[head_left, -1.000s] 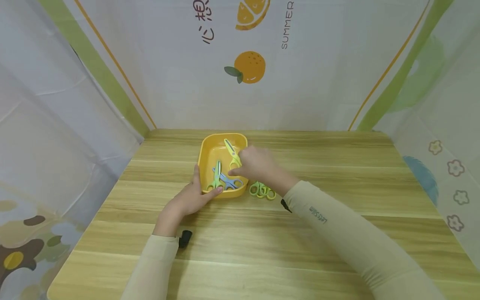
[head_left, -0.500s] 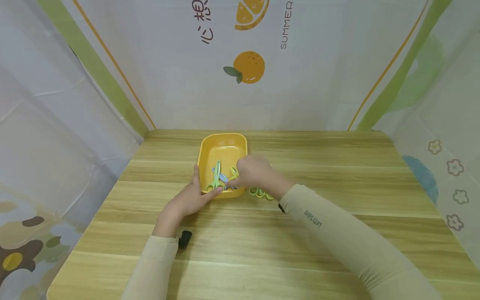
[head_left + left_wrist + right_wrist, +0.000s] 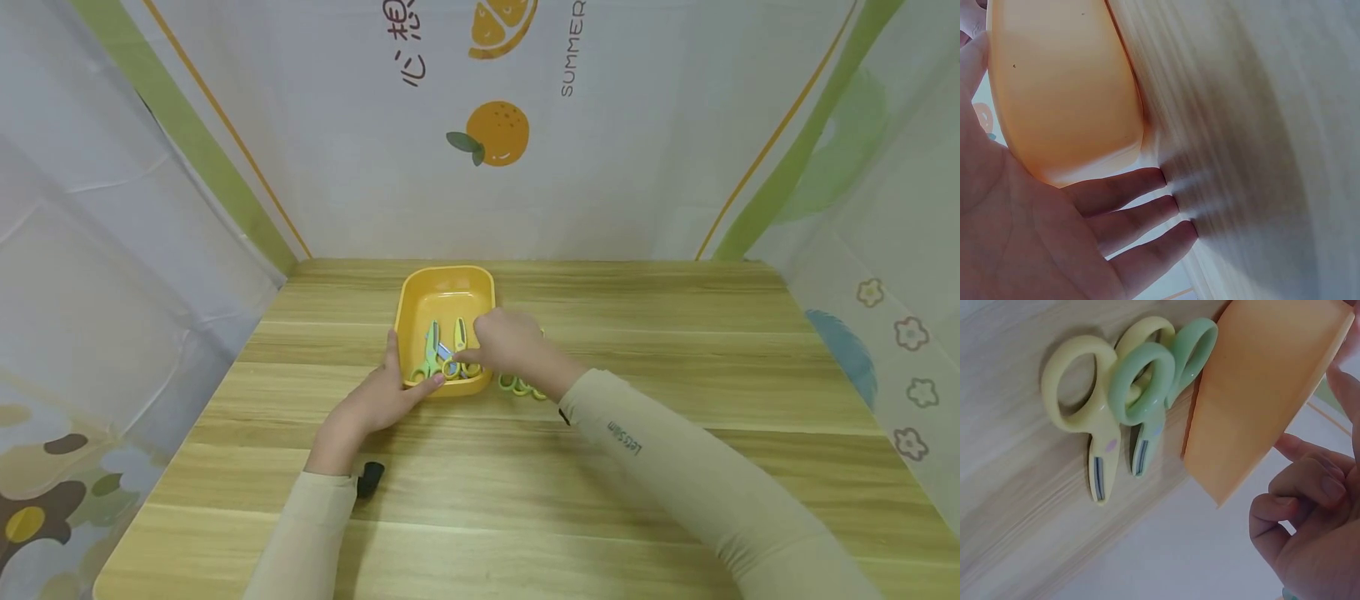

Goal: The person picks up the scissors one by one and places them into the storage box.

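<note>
Near the far edge of the table is a yellow plastic tray [image 3: 408, 304]. My left hand [image 3: 382, 392] rests against its near left corner, thumb along the front rim. In the left wrist view the other fingers [image 3: 1125, 184] are straight, their tips on the table. My right hand [image 3: 510, 342] reaches over the right rim and pinches the yellow scissors [image 3: 461, 331] by the handle; the fingertips are partly hidden. Beside them in the tray lie green scissors [image 3: 431, 342] and blue scissors [image 3: 442, 352], partly covered. The right wrist view shows several fingers [image 3: 1310, 487] curled outside the tray.
On the table right of the tray lie yellow scissors [image 3: 1105, 450] and green scissors [image 3: 1159, 428], overlapping, with their rings close to the tray wall. Another yellow ring [image 3: 1144, 328] shows behind them. A printed cloth [image 3: 615, 167] hangs behind the wooden table [image 3: 637, 325].
The yellow scissors have come down toward the near end of the tray and now lie beside the green ones, over the blue ones. The right hand moved slightly nearer; the left hand stays put.
</note>
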